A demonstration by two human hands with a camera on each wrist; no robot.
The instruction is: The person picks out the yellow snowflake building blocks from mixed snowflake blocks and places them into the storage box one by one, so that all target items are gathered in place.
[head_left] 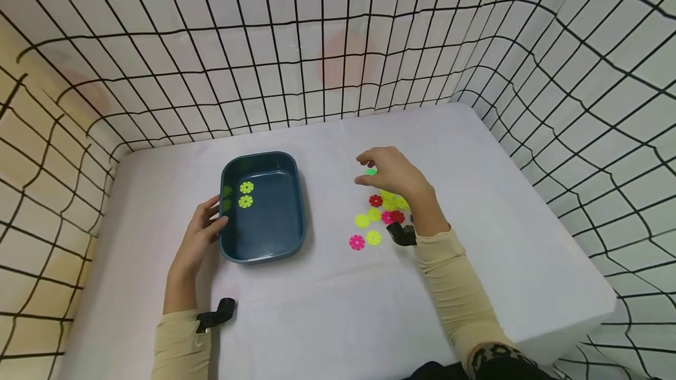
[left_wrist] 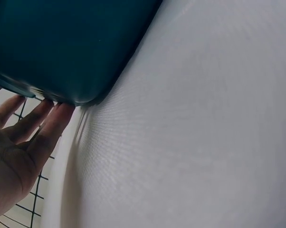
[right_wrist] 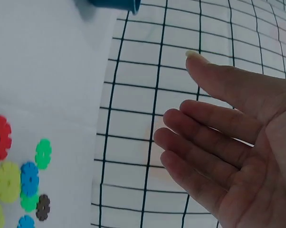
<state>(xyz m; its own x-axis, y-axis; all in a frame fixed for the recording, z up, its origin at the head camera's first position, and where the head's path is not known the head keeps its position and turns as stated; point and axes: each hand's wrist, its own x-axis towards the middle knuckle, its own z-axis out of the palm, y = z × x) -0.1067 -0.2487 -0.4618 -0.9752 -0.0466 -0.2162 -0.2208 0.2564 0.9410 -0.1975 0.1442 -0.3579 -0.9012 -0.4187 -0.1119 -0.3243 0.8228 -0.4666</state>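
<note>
The dark blue tray [head_left: 264, 239] lies on the table at left, with two yellow-green flower-shaped discs [head_left: 246, 187] inside near its left wall. My left hand [head_left: 203, 221] is at the tray's left side. In the left wrist view, its fairly straight fingers [left_wrist: 52, 128] touch the outer wall. My right hand [head_left: 391, 172] hovers over the far end of a loose group of discs, thumb and fingers apart, holding nothing. Below it a green disc [right_wrist: 43, 154] lies apart from the overlapping yellow [right_wrist: 8, 182], blue [right_wrist: 30, 178] and dark [right_wrist: 43, 207] discs. My forearm hides part of the group.
A pink disc [head_left: 357, 243] and a yellow one [head_left: 373, 237] lie at the group's near edge. White cloth covers the table [head_left: 317, 309]. Black wire mesh [head_left: 296, 63] stands behind the table and along both sides.
</note>
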